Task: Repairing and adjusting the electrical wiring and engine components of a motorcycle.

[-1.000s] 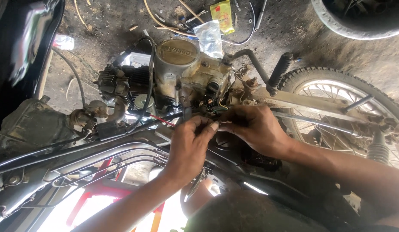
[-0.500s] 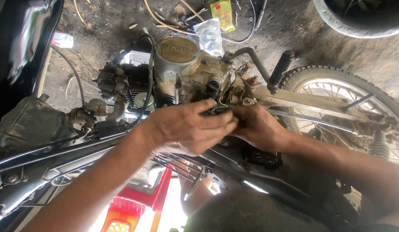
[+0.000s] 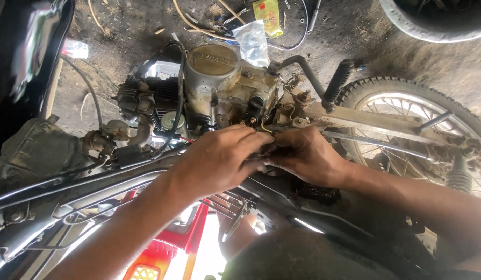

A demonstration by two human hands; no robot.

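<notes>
My left hand (image 3: 219,161) reaches in from the lower left, and my right hand (image 3: 305,155) comes from the right. Their fingertips meet just below the dusty motorcycle engine (image 3: 214,78), over the black frame rail (image 3: 95,181). Both pinch a small dark part (image 3: 262,152) with thin wires, which the fingers mostly hide. Behind the fingertips I can see a cluster of fittings and cables (image 3: 289,103) at the rear of the engine.
The spoked rear wheel (image 3: 416,119) and swingarm lie to the right, with a rubber-capped lever (image 3: 336,85) above them. A plastic bag (image 3: 250,41), a yellow packet (image 3: 268,10) and loose wires lie on the dirt floor. A tyre (image 3: 432,21) sits top right, a red tail light (image 3: 147,269) below.
My left hand has moved up and right, rolling palm-down over the spot, so its fingers now cover the part and touch the right hand. The right hand has barely moved.
</notes>
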